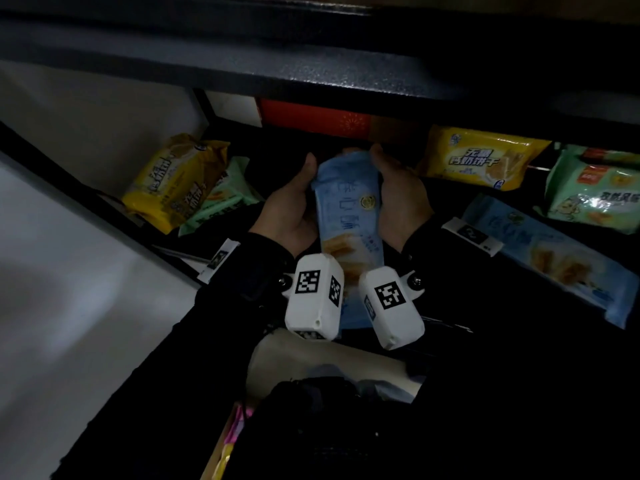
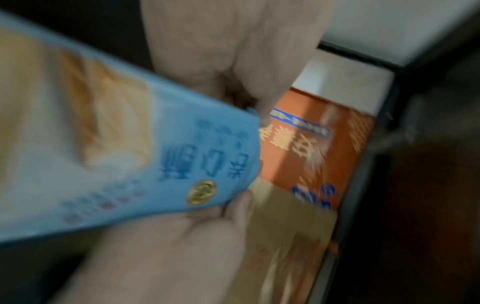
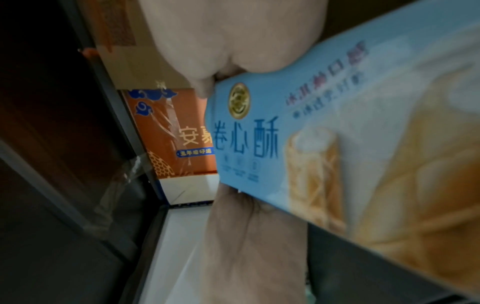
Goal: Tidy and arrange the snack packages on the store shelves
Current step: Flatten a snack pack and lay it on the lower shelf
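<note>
Snack package, pale blue, long, glossy plastic, printed with rolled wafers, held lengthwise between both hands at the middle of the dark lower shelf, its far end pointing toward the back. Left hand clasps the left edge, thumb up along the side and fingers curled beneath; left wrist view shows the thumb and fingers wrapped on the blue film, though that view is blurred. Right hand grips the right edge the same way, thumb near the far corner; right wrist view shows the pack pinched between thumb and fingers. Both grips closed firmly on the one pack. White wrist cameras with black square markers sit on both dark sleeves just below the pack. Behind the far end of the pack, an orange-red carton with blue cloud print stands against the back of the shelf. Left of the hands, a yellow plastic biscuit bag leans against the side wall, with a light green bag overlapping its right side. Right of the hands, a second yellow biscuit bag lies further back; a second pale blue wafer pack lies flat and angled near the shelf front; a green bag with a cartoon figure sits at far right. Dark upper shelf board overhangs everything.
</note>
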The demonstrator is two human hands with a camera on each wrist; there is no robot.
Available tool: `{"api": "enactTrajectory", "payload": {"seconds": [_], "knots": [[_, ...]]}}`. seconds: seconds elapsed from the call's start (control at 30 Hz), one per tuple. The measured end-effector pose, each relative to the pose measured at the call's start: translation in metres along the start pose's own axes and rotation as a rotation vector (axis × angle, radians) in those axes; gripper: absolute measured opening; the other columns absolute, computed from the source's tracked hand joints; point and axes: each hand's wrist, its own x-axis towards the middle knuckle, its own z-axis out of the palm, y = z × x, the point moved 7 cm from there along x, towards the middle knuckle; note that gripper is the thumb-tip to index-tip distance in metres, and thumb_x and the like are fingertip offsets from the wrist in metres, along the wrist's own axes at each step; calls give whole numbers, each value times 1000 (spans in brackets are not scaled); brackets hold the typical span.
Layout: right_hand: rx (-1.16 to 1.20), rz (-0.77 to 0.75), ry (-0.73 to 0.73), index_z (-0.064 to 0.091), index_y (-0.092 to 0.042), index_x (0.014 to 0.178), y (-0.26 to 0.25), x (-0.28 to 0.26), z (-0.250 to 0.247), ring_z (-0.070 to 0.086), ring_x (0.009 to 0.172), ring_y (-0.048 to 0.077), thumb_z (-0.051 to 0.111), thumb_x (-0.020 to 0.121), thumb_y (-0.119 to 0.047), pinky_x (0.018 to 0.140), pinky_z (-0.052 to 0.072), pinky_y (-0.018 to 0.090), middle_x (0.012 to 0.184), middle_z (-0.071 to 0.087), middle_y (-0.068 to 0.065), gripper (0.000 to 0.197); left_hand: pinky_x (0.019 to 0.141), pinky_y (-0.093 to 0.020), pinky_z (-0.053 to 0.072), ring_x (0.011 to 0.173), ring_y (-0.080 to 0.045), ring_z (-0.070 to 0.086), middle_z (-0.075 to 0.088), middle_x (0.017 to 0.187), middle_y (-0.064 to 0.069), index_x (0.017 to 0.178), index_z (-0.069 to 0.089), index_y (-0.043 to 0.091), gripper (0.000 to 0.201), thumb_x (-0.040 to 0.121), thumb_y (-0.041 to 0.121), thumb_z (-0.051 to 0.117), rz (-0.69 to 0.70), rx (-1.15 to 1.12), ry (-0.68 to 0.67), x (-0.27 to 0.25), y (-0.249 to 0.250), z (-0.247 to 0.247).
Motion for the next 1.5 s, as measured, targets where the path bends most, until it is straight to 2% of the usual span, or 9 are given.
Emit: {"api": "enactTrajectory", "payload": {"seconds": [0.1,0.23,0.43,0.63,0.83,0.97,1.13,1.37,1.5], "knots": [[41,-61,71,61,-5,101,-9,3,-5,64,83,27,39,102,-28,80,53,40,95,66,16,32,96,-40,51,117,-27,60,59,131,-17,132,53,8,51,99,45,40,65,201,-56,-3,4,2],[41,-116,20,46,3,132,-17,3,-6,58,103,32,34,103,-23,89,50,43,124,56,24,40,83,-38,58,95,-24,68,66,116,-16,128,56,2,34,97,15,52,116,347,-36,-6,-3,-5],[-462,74,-140,63,-8,116,25,-23,-15,67,100,29,54,96,-28,91,53,44,112,68,16,29,96,-46,51,116,-34,58,56,133,-22,137,49,2,43,99,23,48,155,159,15,0,9,-7],[-492,-124,142,65,-15,87,-4,-15,-35,66,55,0,58,94,-29,50,50,14,73,68,-4,18,113,-49,34,132,-36,46,51,139,-21,137,48,2,47,93,18,51,33,325,-91,-9,-18,-7],[-670,-94,-46,63,-25,94,-11,-13,-25,67,80,5,51,96,-38,75,55,20,97,69,-1,17,106,-38,43,114,-26,59,66,123,-11,122,64,8,34,90,21,64,84,520,69,-16,-23,-29],[-799,-58,-39,56,-18,107,4,-28,-36,63,68,4,47,97,-42,44,48,16,93,63,1,28,82,-27,57,100,-18,68,72,110,-6,116,66,10,34,88,28,63,134,542,5,-21,-13,-25],[-860,-142,-18,57,-17,114,8,-36,-39,62,68,9,45,97,-42,38,41,16,92,64,0,32,73,-23,55,101,-12,68,69,116,4,126,57,24,55,75,37,74,145,826,-58,-31,-21,-21],[-831,46,-329,53,-17,119,11,-48,-27,66,81,25,56,93,-31,58,55,31,103,67,8,30,64,-22,56,100,-6,67,68,111,13,137,42,24,80,66,29,78,228,927,-94,-42,-6,-28],[-768,-57,-290,49,-27,130,-3,-51,-21,64,82,15,58,93,-31,47,47,23,113,65,3,38,95,-24,50,124,1,52,51,137,17,151,9,29,119,62,45,85,320,992,-230,-52,2,-19]]}}
